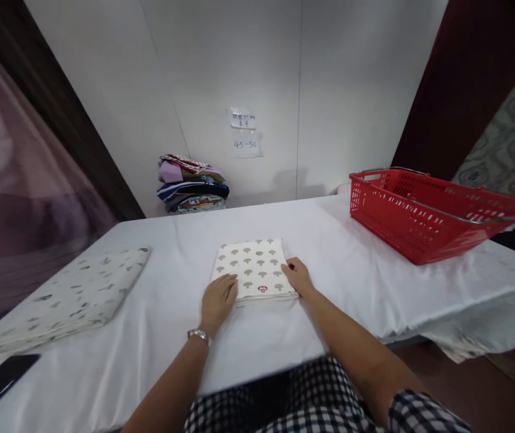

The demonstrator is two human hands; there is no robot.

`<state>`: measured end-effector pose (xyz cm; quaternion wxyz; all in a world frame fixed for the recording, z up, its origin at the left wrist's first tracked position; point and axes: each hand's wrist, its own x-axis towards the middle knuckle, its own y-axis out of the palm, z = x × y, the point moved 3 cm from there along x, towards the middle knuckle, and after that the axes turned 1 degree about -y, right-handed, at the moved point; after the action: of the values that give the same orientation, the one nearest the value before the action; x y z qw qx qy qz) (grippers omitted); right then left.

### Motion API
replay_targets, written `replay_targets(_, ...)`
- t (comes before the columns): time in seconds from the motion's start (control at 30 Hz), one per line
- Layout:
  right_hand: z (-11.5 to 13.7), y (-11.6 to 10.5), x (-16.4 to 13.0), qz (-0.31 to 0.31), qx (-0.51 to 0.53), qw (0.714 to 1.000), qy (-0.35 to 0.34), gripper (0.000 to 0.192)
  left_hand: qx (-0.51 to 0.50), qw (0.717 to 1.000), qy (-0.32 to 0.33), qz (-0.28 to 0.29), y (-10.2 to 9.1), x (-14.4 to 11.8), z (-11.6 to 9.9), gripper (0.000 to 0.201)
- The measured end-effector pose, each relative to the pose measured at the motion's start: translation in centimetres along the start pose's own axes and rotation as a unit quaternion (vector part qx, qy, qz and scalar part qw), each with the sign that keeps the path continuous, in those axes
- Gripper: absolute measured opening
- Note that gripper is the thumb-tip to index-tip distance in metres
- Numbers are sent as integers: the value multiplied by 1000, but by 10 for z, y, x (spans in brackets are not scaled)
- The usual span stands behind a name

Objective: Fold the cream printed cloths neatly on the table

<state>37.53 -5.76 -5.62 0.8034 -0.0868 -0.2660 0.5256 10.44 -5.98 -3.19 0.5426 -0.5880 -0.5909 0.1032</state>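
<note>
A folded white cloth (250, 267) with grey mushroom prints and a red one near its front edge lies flat on the table in front of me. My left hand (219, 299), with a silver bracelet on the wrist, is closed on its left front corner. At the right edge, my right hand (297, 276) grips the cloth with curled fingers. Both thumbs are partly hidden. To the left lies a second, larger folded white cloth (86, 291) with small dark prints, apart from both hands.
A white sheet covers the table (167, 349). A red plastic basket (401, 222) with metal handles stands at right. Folded clothes (193, 186) are stacked at the back wall, below paper signs (246, 144). A black flat object (0, 385) lies at the left front.
</note>
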Motion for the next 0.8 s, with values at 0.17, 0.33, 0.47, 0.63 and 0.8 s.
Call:
replay_targets(0.17, -1, -1, 1, 3, 18, 1000, 2, 23, 8, 1000, 21, 11, -3, -3, -4, 34)
replay_targets(0.33, -3, 0, 0, 4, 27, 1000, 10, 23, 63, 994, 67, 52, -8, -16, 1, 54)
replay_targets(0.47, -2, 2, 3, 6, 7, 1000, 12, 23, 79, 996, 42, 29, -11, -19, 17, 53)
replay_targets(0.63, -4, -5, 10, 52, -39, 996, 53, 21, 41, 997, 62, 14, -16, -36, 4, 40)
replay_targets(0.8, -1, -16, 17, 93, -68, 992, 57, 20, 29, 998, 32, 48, -32, -61, -14, 41)
